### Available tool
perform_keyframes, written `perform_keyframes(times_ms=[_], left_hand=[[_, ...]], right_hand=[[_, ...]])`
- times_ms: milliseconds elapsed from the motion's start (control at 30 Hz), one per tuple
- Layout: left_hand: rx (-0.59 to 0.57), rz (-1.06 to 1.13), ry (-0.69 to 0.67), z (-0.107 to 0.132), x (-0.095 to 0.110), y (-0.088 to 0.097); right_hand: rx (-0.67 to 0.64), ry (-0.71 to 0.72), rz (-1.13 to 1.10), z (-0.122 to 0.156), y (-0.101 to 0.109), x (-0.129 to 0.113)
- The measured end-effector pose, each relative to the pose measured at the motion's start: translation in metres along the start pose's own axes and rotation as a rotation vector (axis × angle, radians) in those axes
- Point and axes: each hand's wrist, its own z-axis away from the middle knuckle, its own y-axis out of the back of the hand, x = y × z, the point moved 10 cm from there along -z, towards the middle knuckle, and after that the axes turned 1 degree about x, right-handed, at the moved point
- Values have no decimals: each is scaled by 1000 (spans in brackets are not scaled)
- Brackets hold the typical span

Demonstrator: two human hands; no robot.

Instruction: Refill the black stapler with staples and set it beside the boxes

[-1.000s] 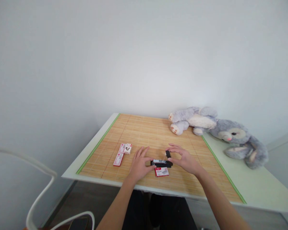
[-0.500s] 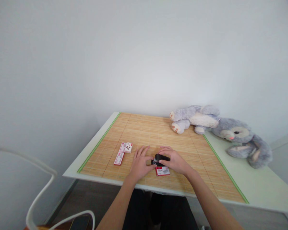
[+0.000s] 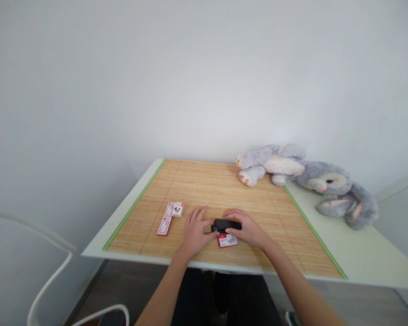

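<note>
A black stapler (image 3: 226,224) lies across the bamboo mat in front of me, its top level over its base. My right hand (image 3: 246,228) wraps round its right end, thumb on the near side and fingers on the far side. At the stapler's left tip, my left hand (image 3: 196,230) has thumb and forefinger to either side, while its other fingers stretch forward over the mat. Just on the near side of the stapler lies a red-and-white box of staples (image 3: 227,241), partly covered by the stapler and my right thumb.
To the left, two flat red-and-white boxes (image 3: 164,226) lie beside a small white box (image 3: 178,209) with a dark picture. A grey plush rabbit (image 3: 285,165) rests at the back right, across the bamboo mat's (image 3: 204,181) green edge. A white cable (image 3: 51,276) loops at the lower left.
The stapler's top has come down, so the gap at its left end is no longer visible. Both hands stay at the stapler. The whole view has shifted slightly.
</note>
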Motion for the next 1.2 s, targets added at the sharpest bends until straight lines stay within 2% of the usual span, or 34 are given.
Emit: perform_keyframes(times_ms=[200,500,733,867,1067,1200], left_hand=[[4,3,9,0,1,2],[45,45,44,3,-4,5],[77,72,53,5,-3,13],[56,101,42,11,8,15],[-66,83,-35,24,36,4],[-98,44,-89,27,48,-2]], right_hand=[[50,-98,-16,29,13,25],[257,-191,48,71,34,41],[353,-227,81,77,41,41],[362,-232,101,75,40,37],[360,-223,107,75,38,35],[354,-216,119,74,36,34]])
